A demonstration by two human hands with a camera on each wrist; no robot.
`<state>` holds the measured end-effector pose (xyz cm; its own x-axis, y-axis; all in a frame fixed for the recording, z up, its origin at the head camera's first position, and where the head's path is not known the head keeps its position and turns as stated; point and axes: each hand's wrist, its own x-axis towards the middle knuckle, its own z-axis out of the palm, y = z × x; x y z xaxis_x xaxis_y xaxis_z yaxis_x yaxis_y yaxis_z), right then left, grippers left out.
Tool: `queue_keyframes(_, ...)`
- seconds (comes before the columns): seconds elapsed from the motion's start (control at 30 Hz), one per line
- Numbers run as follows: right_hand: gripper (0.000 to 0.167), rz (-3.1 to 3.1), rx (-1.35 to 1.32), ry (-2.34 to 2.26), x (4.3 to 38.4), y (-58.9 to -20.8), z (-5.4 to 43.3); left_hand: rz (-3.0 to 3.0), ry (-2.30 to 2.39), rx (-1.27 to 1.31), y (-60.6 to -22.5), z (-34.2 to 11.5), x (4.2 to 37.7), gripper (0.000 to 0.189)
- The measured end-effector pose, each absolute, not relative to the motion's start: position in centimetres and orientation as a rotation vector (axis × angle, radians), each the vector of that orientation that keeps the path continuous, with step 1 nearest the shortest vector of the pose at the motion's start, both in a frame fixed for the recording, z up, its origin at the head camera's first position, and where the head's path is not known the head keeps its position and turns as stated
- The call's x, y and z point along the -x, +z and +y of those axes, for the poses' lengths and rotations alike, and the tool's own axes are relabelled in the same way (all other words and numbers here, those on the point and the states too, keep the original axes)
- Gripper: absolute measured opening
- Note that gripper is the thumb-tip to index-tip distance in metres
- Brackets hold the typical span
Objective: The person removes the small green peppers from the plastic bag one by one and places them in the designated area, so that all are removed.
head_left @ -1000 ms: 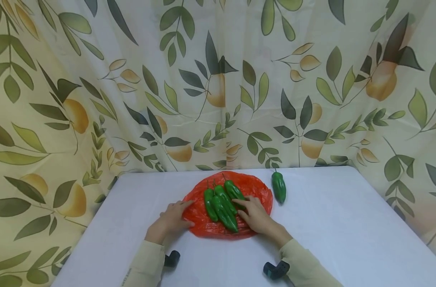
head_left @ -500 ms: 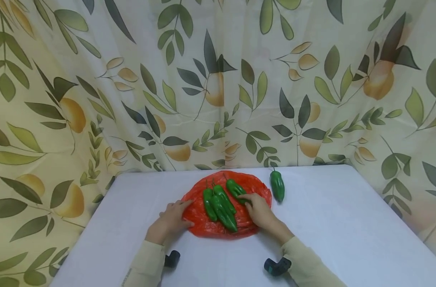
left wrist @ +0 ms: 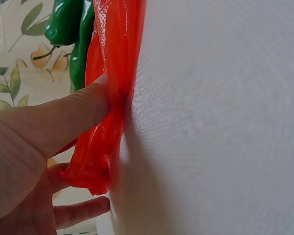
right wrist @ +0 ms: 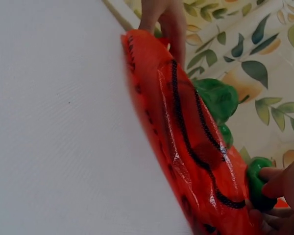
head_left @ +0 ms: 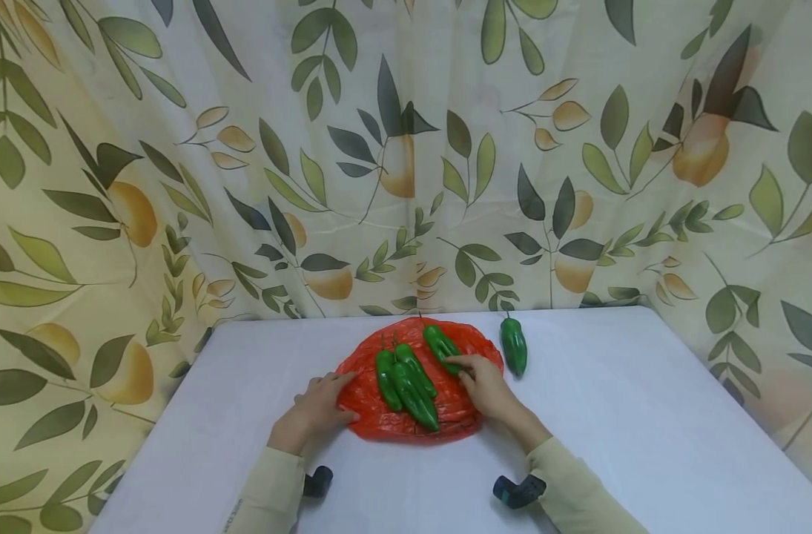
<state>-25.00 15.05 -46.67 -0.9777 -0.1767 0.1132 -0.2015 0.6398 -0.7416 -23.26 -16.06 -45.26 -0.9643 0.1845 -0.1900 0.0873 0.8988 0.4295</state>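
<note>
A red plastic bag point(head_left: 457, 415) lies flat on the white table, with several green peppers point(head_left: 414, 400) grouped left of its middle. At the bag's left edge, my left hand point(head_left: 320, 408) holds the plastic, thumb point(left wrist: 83, 110) on one side and fingers on the other. My right hand point(head_left: 486, 386) grips the lower end of another green pepper point(head_left: 437, 343), which lies apart from the group towards the right of the bag. The right wrist view shows this pepper point(right wrist: 255, 178) against the fingertips. Dark printed lines mark the bag's near side point(right wrist: 179, 147).
One more green pepper point(head_left: 513, 345) lies on the table just right of the bag, near the back edge. A curtain point(head_left: 406, 163) with leaf and fruit print hangs behind the table point(head_left: 619, 415). Small black devices point(head_left: 519, 491) sit at both wrists.
My right hand has drawn its pepper slightly away from the group, opening a strip of red plastic between them. The left hand stays at the bag's edge.
</note>
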Motion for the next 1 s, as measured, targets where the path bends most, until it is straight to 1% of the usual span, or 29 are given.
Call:
queue_keyframes(0.27, 0.037, -2.771, -0.377, 1.451, 24.4, -45.9, 15.8, 2.837, 0.630, -0.212, -45.4, -16.1, 23.4, 0.077)
queue_keyframes(0.47, 0.038, -2.780, -0.422, 1.540, 23.7, -45.2, 17.2, 2.833, 0.627, -0.193, -45.6, -16.1, 23.0, 0.077)
queue_keyframes(0.67, 0.039, -2.779, -0.464, 1.515, 23.5, -44.5, 18.8, 2.838, 0.626, -0.198, -45.3, -16.1, 23.0, 0.078)
queue_keyframes(1.0, 0.040, -2.770, -0.389, 1.457, 23.2, -43.1, 20.7, 2.833, 0.634, -0.202, -45.3, -16.1, 23.1, 0.078)
